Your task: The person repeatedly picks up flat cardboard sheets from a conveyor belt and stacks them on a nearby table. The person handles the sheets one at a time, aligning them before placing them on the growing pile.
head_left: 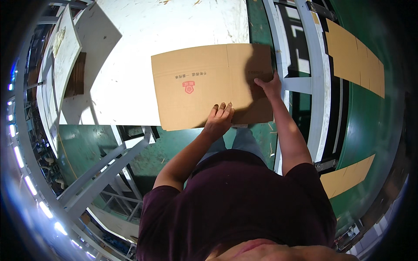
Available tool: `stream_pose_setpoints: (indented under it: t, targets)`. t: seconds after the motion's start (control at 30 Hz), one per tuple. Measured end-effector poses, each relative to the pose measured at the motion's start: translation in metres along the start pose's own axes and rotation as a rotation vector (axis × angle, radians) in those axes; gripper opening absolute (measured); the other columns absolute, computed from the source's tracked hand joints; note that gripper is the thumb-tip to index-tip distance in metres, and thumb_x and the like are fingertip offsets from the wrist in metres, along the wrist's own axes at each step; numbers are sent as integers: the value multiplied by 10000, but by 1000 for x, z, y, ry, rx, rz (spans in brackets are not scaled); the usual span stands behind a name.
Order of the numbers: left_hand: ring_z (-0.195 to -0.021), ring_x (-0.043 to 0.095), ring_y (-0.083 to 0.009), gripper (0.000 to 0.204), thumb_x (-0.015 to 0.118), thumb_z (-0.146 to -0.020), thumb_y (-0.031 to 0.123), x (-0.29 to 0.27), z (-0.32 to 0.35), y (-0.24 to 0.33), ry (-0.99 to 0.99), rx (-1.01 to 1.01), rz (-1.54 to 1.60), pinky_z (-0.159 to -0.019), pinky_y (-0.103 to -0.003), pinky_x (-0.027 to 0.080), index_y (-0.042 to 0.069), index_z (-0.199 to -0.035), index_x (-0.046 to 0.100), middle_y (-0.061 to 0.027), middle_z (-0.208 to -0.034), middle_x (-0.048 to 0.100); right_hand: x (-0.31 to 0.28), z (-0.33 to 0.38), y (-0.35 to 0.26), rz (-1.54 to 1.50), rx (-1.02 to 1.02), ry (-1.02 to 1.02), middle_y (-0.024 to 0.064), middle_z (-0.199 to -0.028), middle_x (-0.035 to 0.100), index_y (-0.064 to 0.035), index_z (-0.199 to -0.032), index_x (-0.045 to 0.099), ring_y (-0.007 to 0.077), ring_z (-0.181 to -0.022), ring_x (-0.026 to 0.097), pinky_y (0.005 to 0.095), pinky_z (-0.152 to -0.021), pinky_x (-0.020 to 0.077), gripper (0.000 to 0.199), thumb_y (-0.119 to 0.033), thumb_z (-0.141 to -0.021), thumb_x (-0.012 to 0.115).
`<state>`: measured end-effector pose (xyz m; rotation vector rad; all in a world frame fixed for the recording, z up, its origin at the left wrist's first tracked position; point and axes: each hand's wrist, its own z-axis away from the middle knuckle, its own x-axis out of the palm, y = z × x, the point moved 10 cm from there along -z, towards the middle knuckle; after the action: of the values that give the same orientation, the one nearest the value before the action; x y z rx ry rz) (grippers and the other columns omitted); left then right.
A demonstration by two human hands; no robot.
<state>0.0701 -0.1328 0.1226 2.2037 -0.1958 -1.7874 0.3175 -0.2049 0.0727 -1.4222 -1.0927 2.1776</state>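
1. Hands: left hand (221, 118) open, fingers slightly spread, resting on top of flattened carton (209, 89) near its front edge.
2. Right hand (267, 85): thumb on top, index at right edge, wide gap between; other fingers hidden, can't tell if gripping.
3. Carton lies on white counter (130, 82), overhanging right edge, slightly the front.
4. Room: counter extends left and beyond; right side tight, grey frame (319, 87) near.
5. Carton folded flat, creased, inside hidden.

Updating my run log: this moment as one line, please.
left hand: on cardboard, near edge; right hand: right edge, thumb on top; white table: partly beneath cardboard
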Motion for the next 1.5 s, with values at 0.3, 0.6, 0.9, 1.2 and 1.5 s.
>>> stream_pose_setpoints:
  t: [0.3, 0.6, 0.9, 1.2, 1.5]
  targets:
    - [-1154, 494, -379, 462, 512, -822, 177, 25, 1, 19, -171, 112, -391, -952, -480, 428, -48, -1226, 502, -213, -1283, 467, -10, 8, -6, -238, -157, 60, 210, -1252, 508, 8, -1289, 438, 315, -1184, 481, 390, -992, 378, 775, -306, -677, 795]
    - [-1157, 515, -382, 403, 528, -826, 162, 23, -3, 17, -193, 8, -311, -969, -487, 437, -13, -1189, 539, -191, -1267, 499, -277, -89, 68, 818, 193, 683, 197, -1459, 254, -83, -1365, 328, 397, -1335, 240, 538, -1053, 239, 822, -158, -663, 749]
    - [-1123, 558, -345, 311, 608, -798, 139, 10, -7, 21, -133, -9, -322, -949, -452, 461, 31, -1090, 594, -157, -1190, 585, -321, -167, 77, 878, -103, 556, 181, -1147, 571, -60, -1231, 510, 352, -1017, 566, 429, -884, 444, 369, -163, -877, 519]
    - [-1166, 522, -362, 353, 587, -779, 160, 16, 3, 16, -93, -37, -222, -958, -480, 443, 18, -1102, 595, -171, -1222, 566, -414, 32, -54, -567, -216, 469, 72, -961, 641, 17, -1057, 595, 178, -900, 617, 304, -791, 487, 241, -161, -896, 578]
    - [-1190, 483, -350, 440, 548, -809, 196, 23, 16, 8, 46, 84, 141, -992, -467, 395, 60, -1228, 539, -170, -1302, 497, -126, 163, -78, -921, 132, 42, 34, -841, 588, -12, -983, 591, 91, -772, 526, 268, -717, 447, 190, -144, -849, 612]
